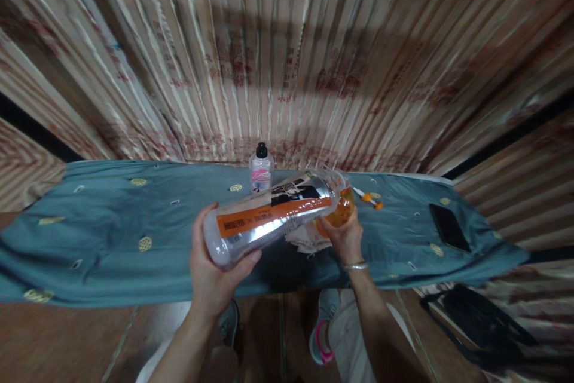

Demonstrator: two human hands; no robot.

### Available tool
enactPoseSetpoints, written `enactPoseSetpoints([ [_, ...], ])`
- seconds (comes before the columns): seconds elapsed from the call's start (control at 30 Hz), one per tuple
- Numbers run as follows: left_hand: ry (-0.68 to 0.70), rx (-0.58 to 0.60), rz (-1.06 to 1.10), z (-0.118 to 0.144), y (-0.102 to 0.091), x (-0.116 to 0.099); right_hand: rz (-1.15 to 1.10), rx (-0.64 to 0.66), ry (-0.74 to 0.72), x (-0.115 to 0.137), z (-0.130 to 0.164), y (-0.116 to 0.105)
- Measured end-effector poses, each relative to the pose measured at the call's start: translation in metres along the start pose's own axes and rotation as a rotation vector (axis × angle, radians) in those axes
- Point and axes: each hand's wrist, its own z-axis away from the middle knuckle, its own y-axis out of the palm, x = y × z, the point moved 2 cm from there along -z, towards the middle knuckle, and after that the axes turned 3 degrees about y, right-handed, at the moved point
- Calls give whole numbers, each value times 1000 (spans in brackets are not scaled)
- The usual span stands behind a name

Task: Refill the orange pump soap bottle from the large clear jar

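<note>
The table was covered with a teal cloth that carried small yellow and white patterns, and behind it hung a long pleated curtain in beige and reddish stripes. At the far edge of the table, near the middle, a small clear bottle with a black cap and a pink label stood upright. To the right of it lay an orange and white pen-like object, and farther right a dark phone rested flat on the cloth. On the floor at the near right lay a black bag. Below the table edge the person's shoes were visible on the brown floor. Above the middle of the table, the left hand held a large clear plastic bottle with an orange and black label; its fingers were closed around the bottom end, and the bottle was tilted almost flat, with its open mouth pointing to the right and slightly far. The right hand, with a silver bracelet on the wrist, gripped an orange translucent container just at the mouth of the bottle, the two touching or nearly so. Some crumpled pale paper or cloth lay on the table under the bottle, partly hidden by it.
</note>
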Motion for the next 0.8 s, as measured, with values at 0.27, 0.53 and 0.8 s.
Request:
enactPoseSetpoints([
  [0.27, 10, -11, 9, 2, 4, -6, 0, 2, -58, -2, 0, 1],
  [0.53, 47, 12, -1, 0, 3, -4, 16, -6, -26, -6, 0, 2],
  [0.8, 28, -5, 7, 1, 7, -3, 14, -12, -34, -3, 0, 1],
])
